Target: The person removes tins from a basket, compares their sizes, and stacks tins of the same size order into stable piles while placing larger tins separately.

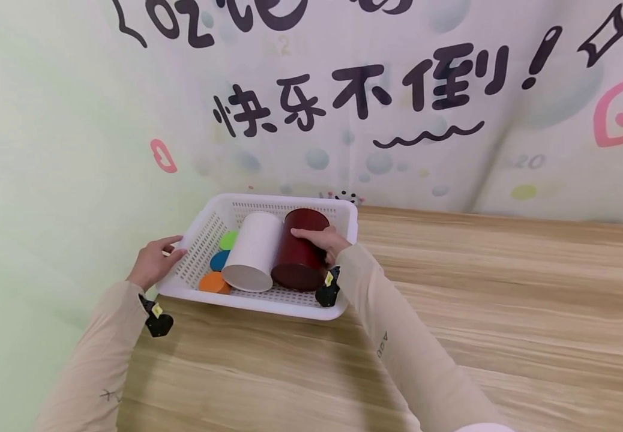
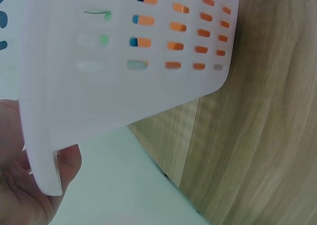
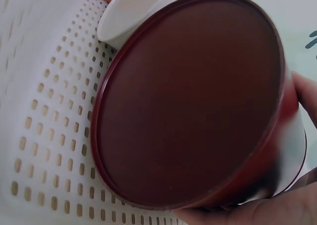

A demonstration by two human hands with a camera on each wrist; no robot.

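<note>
A white plastic basket (image 1: pixel 268 308) stands on the table, and my left hand (image 1: pixel 152 262) pinches its left rim between thumb and fingers. The left wrist view shows that hand (image 2: pixel 29 185) around the rim's edge. Inside the basket my right hand (image 1: pixel 330 240) grips a dark red cylindrical canister (image 1: pixel 296 255), thumb on top and fingers at its right side. In the right wrist view the canister's round end (image 3: pixel 190 106) faces the camera. A white cylinder (image 1: pixel 254 246) lies beside it. Along the left are green (image 1: pixel 228 240), blue (image 1: pixel 219 260) and orange (image 1: pixel 214 282) round pieces.
The wood-grain table (image 1: pixel 484 300) extends right and toward me. Behind the basket hangs a printed cloth (image 1: pixel 311 156) with dark lettering. A pale green cloth wall (image 1: pixel 47 198) runs close along the left.
</note>
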